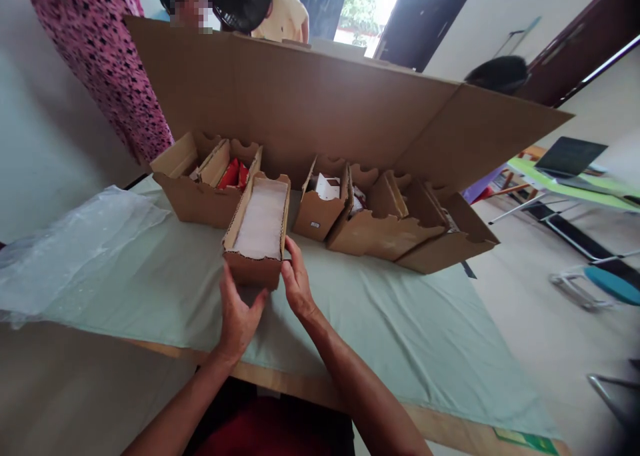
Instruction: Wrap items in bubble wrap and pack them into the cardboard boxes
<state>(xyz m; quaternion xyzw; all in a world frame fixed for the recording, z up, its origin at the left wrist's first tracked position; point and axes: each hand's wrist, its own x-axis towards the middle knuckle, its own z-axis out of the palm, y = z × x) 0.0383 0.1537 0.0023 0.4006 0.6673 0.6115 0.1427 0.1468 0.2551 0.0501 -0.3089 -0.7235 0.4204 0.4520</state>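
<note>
A long narrow cardboard tray [253, 267] stands on the table in front of me, filled with a white, soft-looking sheet or stack. My left hand [237, 313] grips its near left corner, fingers curled against the end wall. My right hand [296, 281] holds the near right corner, fingers pressed to the side. Behind it stand more cardboard trays: one on the left [197, 203] holding red packets [233, 174], others to the right [320, 216] with white items.
A pale green cloth [400, 323] covers the table. Crumpled clear plastic [70, 249] lies at the left. A big cardboard sheet [325, 103] stands upright behind the trays. People stand beyond it. A laptop [570, 156] sits on a green table at right, with chairs near it.
</note>
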